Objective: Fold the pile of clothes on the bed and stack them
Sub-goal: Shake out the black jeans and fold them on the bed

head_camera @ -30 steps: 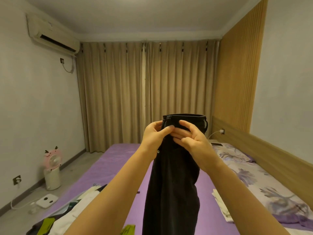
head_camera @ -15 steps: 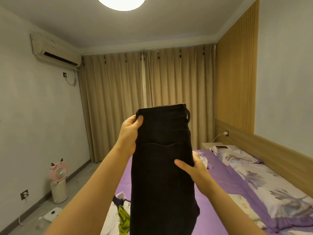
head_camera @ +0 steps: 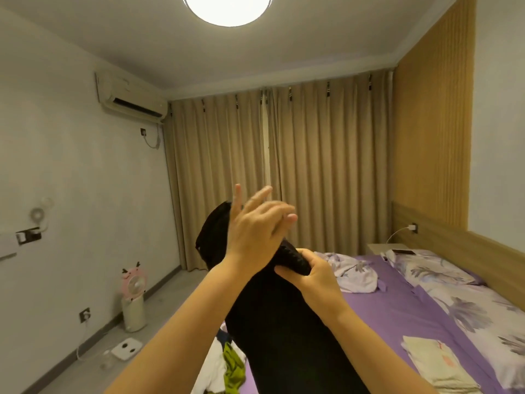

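A purple bed (head_camera: pixel 397 317) runs along the right side of the room, its wooden headboard (head_camera: pixel 468 248) against the right wall. On it lie a floral pillow (head_camera: pixel 434 268) far right, a crumpled floral sheet (head_camera: pixel 352 274) near the middle, and a folded pale cloth (head_camera: pixel 437 362) near right. At the near left edge of the bed sits the pile (head_camera: pixel 227 368) of loose clothes, white with a green piece showing. Beige curtains (head_camera: pixel 284 172) cover the far wall, an air conditioner (head_camera: pixel 130 98) hangs high on the left wall, and a round lamp (head_camera: pixel 227 7) glows on the ceiling. On the floor to the left stand a pink fan (head_camera: pixel 133 297) and a white scale (head_camera: pixel 126 348). A bedside table (head_camera: pixel 389 247) at the far end of the bed carries a phone. The black trousers (head_camera: pixel 284 322) are held up in mid-air over the near part of the bed and hide much of the bed's middle and part of the pile. The left hand (head_camera: pixel 255 231) is raised in front of the trousers' upper end, fingers spread and mostly straight, blurred; whether it has any grip on the cloth cannot be told. The right hand (head_camera: pixel 312 277) sits lower and to the right, its fingers curled around a bunched part of the trousers, thumb pressed on the near side. Both forearms reach up from the near edge.
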Demonstrator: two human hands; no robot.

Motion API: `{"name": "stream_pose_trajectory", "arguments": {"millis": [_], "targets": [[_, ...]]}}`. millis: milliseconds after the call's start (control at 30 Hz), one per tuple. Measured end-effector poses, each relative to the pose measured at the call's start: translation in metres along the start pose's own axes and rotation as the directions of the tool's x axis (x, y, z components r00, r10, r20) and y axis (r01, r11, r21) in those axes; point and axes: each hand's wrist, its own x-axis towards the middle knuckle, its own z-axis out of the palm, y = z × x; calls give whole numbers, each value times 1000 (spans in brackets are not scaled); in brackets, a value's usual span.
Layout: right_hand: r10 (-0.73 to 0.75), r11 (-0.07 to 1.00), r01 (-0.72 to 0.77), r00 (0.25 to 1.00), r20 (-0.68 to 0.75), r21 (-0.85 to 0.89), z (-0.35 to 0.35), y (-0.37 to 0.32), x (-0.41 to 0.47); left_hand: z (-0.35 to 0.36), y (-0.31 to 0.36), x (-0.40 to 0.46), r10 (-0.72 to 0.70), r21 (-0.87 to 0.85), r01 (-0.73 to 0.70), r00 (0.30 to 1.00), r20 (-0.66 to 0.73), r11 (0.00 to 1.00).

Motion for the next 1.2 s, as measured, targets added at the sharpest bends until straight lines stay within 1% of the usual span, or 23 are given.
{"name": "stream_pose_trajectory", "arguments": {"millis": [33,67,100,133,200,267,333,400,467,533,600,633,733,767,900,967,1000,1067,1133,1167,1200], "targets": [[-4,1000,4,1000,1,-24,0,1,-1,2,4,3,41,99,-56,988,149,994],[-5,999,5,1000,-4,-50,-2,3,-3,4,8,3,41,208,-107,954,298,972],[-3,997,2,1000,-13,-83,-4,4,-5,6,11,1,26,304,-162,913,407,939],[-2,993,-1,1000,-23,-121,-7,6,-8,11,12,-1,18,354,-211,879,477,911],[10,985,-15,1000,-29,-169,-16,11,-14,20,15,-6,10,349,-232,845,535,908],[57,985,-56,998,3,-164,-27,15,-21,29,19,-7,34,332,-242,849,527,912],[131,983,-119,988,84,-139,-44,24,-30,37,24,-3,109,338,-292,877,469,895],[223,969,-198,958,179,-147,-65,39,-44,39,25,4,200,378,-347,905,376,859],[319,941,-278,920,227,-193,-84,61,-61,38,21,14,263,407,-394,902,341,824],[384,911,-328,895,227,-249,-98,82,-77,35,18,23,279,420,-438,878,388,795],[417,895,-357,883,217,-266,-105,96,-86,34,17,27,277,414,-468,853,443,781],[421,889,-358,883,205,-285,-106,100,-88,34,17,28,287,402,-475,849,443,783],[395,844,-331,916,72,-422,-104,109,-88,32,21,30,310,411,-478,857,411,776],[395,842,-343,918,43,-417,-102,111,-87,31,22,30,303,415,-481,853,426,772],[429,884,-407,902,52,-232,-92,108,-82,27,20,34,266,412,-462,852,451,785],[470,877,-464,883,18,-124,-88,105,-73,24,16,36,259,420,-453,859,440,786],[506,861,-506,863,-4,-49,-86,104,-68,23,14,36,260,424,-452,861,437,785],[623,780,-619,782,-18,92,-80,101,-57,23,10,35,273,431,-459,862,427,777],[717,689,-709,697,3,150,-75,98,-50,23,8,31,304,445,-479,860,410,756],[734,670,-724,680,5,162,-73,98,-48,24,6,28,315,451,-488,858,406,747],[730,675,-719,683,-9,165,-72,99,-47,25,4,25,323,457,-494,856,404,740]]}}
